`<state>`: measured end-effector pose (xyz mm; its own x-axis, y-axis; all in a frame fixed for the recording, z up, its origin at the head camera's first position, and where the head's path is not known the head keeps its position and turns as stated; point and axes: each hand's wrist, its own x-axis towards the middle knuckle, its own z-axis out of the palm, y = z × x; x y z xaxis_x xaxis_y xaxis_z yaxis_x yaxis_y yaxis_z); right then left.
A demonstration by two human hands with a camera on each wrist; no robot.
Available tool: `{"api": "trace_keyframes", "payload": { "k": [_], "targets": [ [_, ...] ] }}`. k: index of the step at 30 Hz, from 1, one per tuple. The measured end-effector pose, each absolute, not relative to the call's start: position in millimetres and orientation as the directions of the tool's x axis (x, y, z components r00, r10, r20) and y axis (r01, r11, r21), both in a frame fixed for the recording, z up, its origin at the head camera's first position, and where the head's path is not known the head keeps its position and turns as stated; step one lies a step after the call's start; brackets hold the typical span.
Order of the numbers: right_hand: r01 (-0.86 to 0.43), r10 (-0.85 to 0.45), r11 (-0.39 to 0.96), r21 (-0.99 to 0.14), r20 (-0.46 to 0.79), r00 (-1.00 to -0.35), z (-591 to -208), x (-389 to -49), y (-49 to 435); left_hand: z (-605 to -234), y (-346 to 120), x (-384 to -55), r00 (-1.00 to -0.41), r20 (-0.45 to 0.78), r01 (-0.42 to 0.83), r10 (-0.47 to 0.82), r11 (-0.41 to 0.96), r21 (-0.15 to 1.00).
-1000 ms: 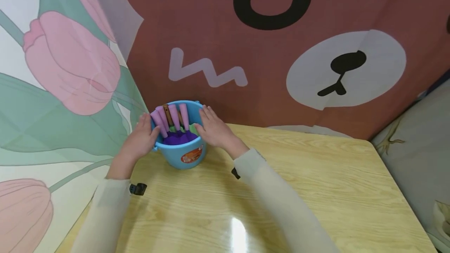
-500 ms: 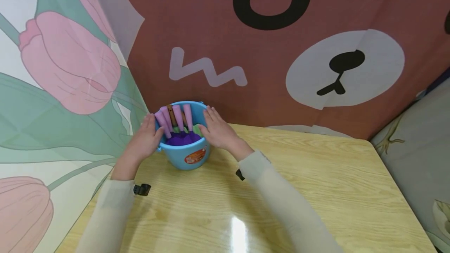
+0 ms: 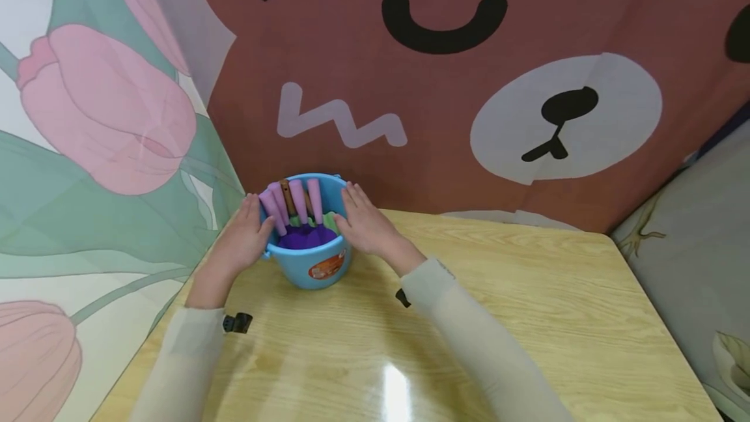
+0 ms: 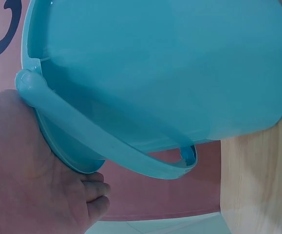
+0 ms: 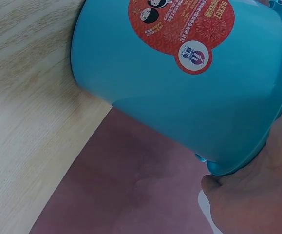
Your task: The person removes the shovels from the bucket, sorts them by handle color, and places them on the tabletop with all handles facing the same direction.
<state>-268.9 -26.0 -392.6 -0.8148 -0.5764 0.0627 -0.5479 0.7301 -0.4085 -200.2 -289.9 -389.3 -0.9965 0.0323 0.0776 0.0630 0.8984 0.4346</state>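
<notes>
A light blue bucket (image 3: 295, 272) stands upright on the table by the back wall, an orange-red label (image 3: 327, 267) on its front. Several pink-purple handles (image 3: 297, 197) and a brown handle (image 3: 288, 197) lean up inside it, above purple pieces (image 3: 305, 237) and a green piece (image 3: 329, 221). My left hand (image 3: 243, 234) presses the left rim, fingers straight and thumb on the edge. On the opposite side, my right hand (image 3: 368, 223) lies against the rim with fingers extended. In the left wrist view, the bucket's handle (image 4: 111, 144) hangs down its side.
The wood-grain table (image 3: 498, 318) extends to the right and front. A brown cloth with a bear face (image 3: 433, 96) rises behind the bucket. A flower-print cloth (image 3: 117, 226) stands close on the left, and a grey cloth (image 3: 697, 253) borders the table's right edge.
The bucket and both hands have shifted slightly right, mostly in the first half second. Both hands keep the same hold on the rim. The head view has moved a little.
</notes>
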Motion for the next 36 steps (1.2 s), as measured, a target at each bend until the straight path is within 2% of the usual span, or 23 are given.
{"api": "trace_keyframes", "payload": {
  "k": [13,36],
  "targets": [
    [-0.543,-0.566,0.731,-0.414,0.078,-0.821,-395,-259,-16,-391,-280,-195,-0.998,0.057,0.062,0.040,0.880,0.472],
    [-0.523,-0.528,0.741,-0.421,0.116,-0.841,-396,-244,15,-394,-254,-193,-0.994,0.090,0.102,0.068,0.880,0.465]
  ]
}}
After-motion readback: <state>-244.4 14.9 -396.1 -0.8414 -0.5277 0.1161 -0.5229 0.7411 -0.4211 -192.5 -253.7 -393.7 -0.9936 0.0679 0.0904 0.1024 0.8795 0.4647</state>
